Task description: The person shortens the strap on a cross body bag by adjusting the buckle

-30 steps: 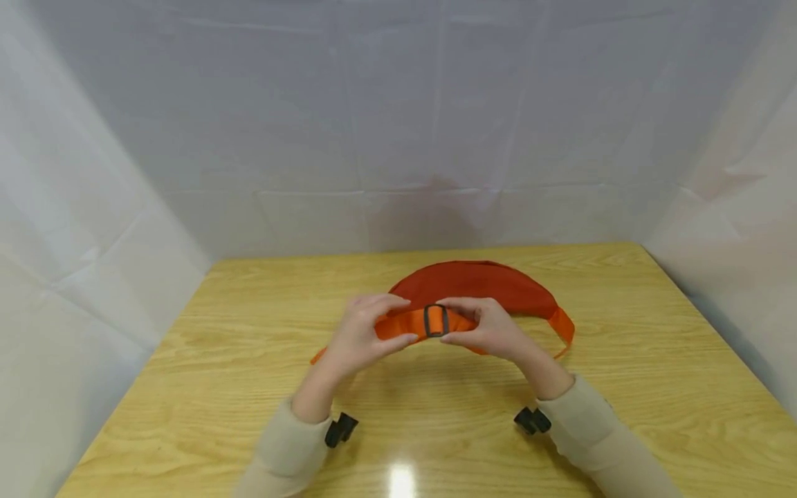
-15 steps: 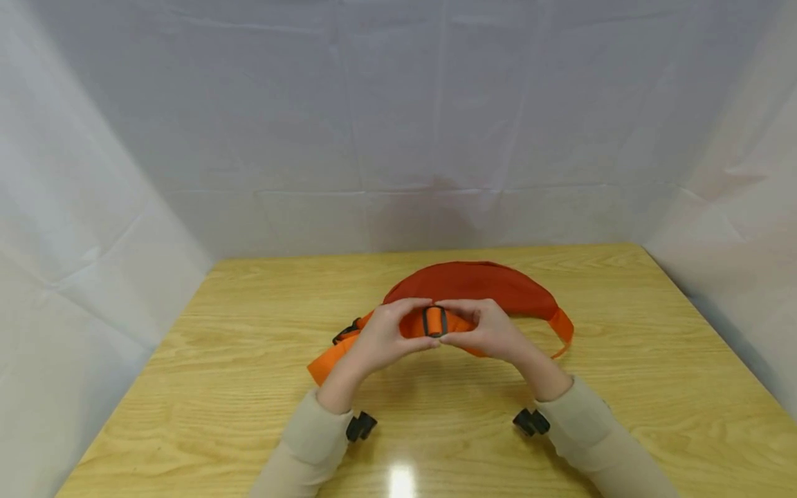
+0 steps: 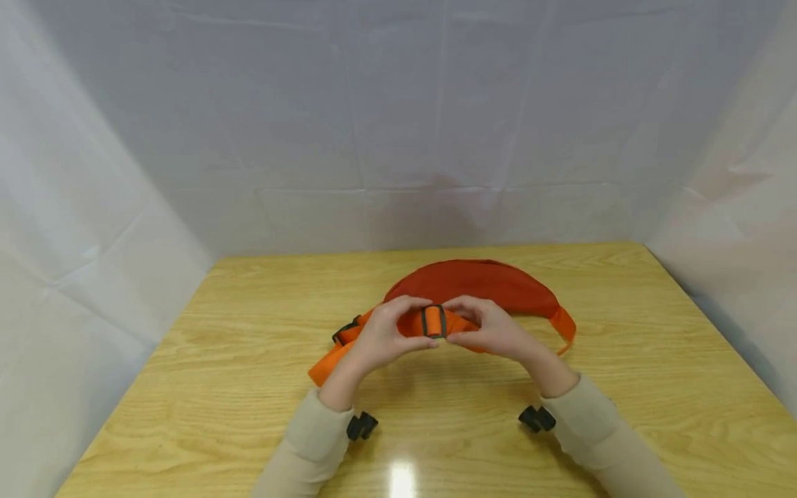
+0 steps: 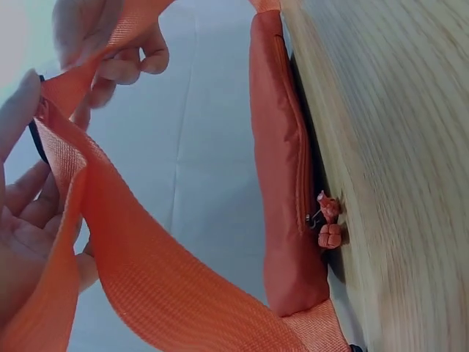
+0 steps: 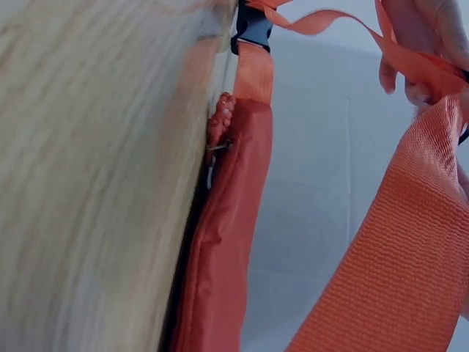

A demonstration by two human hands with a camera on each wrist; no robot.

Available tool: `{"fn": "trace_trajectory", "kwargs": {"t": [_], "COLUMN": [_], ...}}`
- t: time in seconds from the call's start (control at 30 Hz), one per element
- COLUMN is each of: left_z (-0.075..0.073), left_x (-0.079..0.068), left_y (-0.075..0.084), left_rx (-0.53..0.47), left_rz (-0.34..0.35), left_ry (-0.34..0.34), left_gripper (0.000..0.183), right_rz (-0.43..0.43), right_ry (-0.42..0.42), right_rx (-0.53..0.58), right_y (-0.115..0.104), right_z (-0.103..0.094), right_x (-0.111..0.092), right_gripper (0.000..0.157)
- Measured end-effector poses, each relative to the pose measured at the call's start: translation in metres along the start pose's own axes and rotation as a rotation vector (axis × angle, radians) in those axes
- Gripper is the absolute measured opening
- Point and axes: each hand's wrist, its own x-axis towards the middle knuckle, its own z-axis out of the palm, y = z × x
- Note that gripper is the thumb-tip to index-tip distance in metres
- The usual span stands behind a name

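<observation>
A red waist bag [image 3: 473,282] lies on the wooden table, its orange strap [image 4: 168,264] lifted in front of it. On the raised part of the strap sits a dark slide buckle [image 3: 443,322] with webbing threaded through. My left hand [image 3: 389,335] pinches the strap at the buckle's left side, thumb below and fingers above. Just right of the buckle, my right hand [image 3: 492,330] pinches the strap in the same way. The hands nearly meet at the buckle. A loose strap end [image 3: 326,366] hangs left of my left wrist.
A black side-release buckle [image 3: 346,333] joins the strap at the bag's left end. A beaded zipper pull [image 4: 330,220] hangs from the bag's zip. White sheeting [image 3: 398,138] stands behind and beside the table [image 3: 249,304]. Both sleeves carry small black wrist mounts.
My left hand has slid right along the strap up to the slide buckle. The side-release buckle and the loose strap end have come into view on the left. My right hand has barely moved.
</observation>
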Motion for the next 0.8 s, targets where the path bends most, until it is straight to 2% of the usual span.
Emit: {"fn": "trace_trajectory", "kwargs": {"t": [0.23, 0.57, 0.8], "left_z": [-0.0017, -0.0004, 0.0018], "left_x": [0.0007, 0.0008, 0.0023], "left_y": [-0.0012, -0.0007, -0.001], "left_rx": [-0.029, -0.084, -0.118], "left_rz": [0.002, 0.016, 0.022], "left_ry": [0.032, 0.047, 0.034], "left_gripper": [0.052, 0.052, 0.051], "right_rz": [0.076, 0.065, 0.028], "right_ry": [0.109, 0.101, 0.064], "right_rx": [0.094, 0.203, 0.258], "right_y": [0.0061, 0.0027, 0.0031], "right_z": [-0.0046, -0.0061, -0.0042], "right_x": [0.0004, 0.003, 0.0058], "right_gripper": [0.029, 0.026, 0.027]}}
